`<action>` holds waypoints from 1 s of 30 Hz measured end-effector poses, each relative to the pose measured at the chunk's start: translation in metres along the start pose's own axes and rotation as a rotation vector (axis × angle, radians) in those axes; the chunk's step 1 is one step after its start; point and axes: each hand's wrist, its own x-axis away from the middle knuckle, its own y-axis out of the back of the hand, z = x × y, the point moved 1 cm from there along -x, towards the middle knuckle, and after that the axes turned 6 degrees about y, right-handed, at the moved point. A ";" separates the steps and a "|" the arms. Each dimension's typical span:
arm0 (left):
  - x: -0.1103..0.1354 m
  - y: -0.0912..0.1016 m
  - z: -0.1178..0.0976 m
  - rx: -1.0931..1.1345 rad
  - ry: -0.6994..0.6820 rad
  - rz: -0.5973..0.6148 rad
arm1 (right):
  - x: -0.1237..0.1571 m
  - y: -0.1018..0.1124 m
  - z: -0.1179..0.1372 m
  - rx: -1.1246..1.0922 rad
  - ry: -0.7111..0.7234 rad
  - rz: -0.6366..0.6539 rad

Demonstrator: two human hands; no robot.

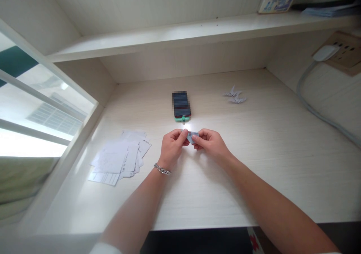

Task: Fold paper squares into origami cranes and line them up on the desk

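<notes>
Between my two hands is a small folded piece of paper (193, 136), pale blue-white, held just above the desk. My left hand (175, 143) pinches its left side between thumb and fingers; a silver chain bracelet (162, 169) circles that wrist. On the right side, my right hand (210, 141) grips the paper with its thumb on top. The fingers underneath are partly hidden. Just beyond the hands lies a phone (181, 104) with a blurred screen and a green edge. Further right are small folded paper shapes (236, 95) with pointed tips.
Loose printed paper sheets (115, 154) lie piled at the left of the desk (270, 164). A shelf (158, 38) crosses above the back. At right, a white plug with its cable (316, 113) hangs from a socket panel (345, 53). A barred window (45, 100) is at left.
</notes>
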 end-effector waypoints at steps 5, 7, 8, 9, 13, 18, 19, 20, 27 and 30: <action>0.000 0.001 0.002 -0.086 -0.010 0.017 | 0.001 0.000 0.003 0.064 0.065 -0.072; 0.001 0.000 0.002 -0.051 0.006 0.065 | 0.001 0.000 0.002 0.081 0.106 -0.114; 0.001 -0.001 0.001 -0.035 0.009 0.097 | 0.001 0.000 0.002 0.092 0.125 -0.135; 0.001 -0.002 0.001 -0.025 0.012 0.127 | 0.001 0.001 0.002 0.103 0.140 -0.151; 0.001 -0.001 -0.001 -0.002 0.028 0.145 | 0.001 0.002 0.002 0.154 0.174 -0.190; -0.001 0.001 0.000 0.042 0.018 0.074 | 0.002 0.002 0.004 0.209 0.214 -0.210; -0.001 0.001 -0.001 0.045 0.008 0.061 | 0.002 0.001 0.004 0.208 0.222 -0.216; -0.001 0.001 -0.001 0.046 -0.006 0.048 | 0.003 0.000 0.004 0.198 0.229 -0.221; 0.002 0.001 -0.005 -0.018 -0.155 -0.058 | 0.005 -0.003 0.006 0.089 0.228 -0.209; 0.002 0.001 -0.005 -0.078 -0.174 -0.069 | 0.005 -0.004 0.007 0.077 0.207 -0.202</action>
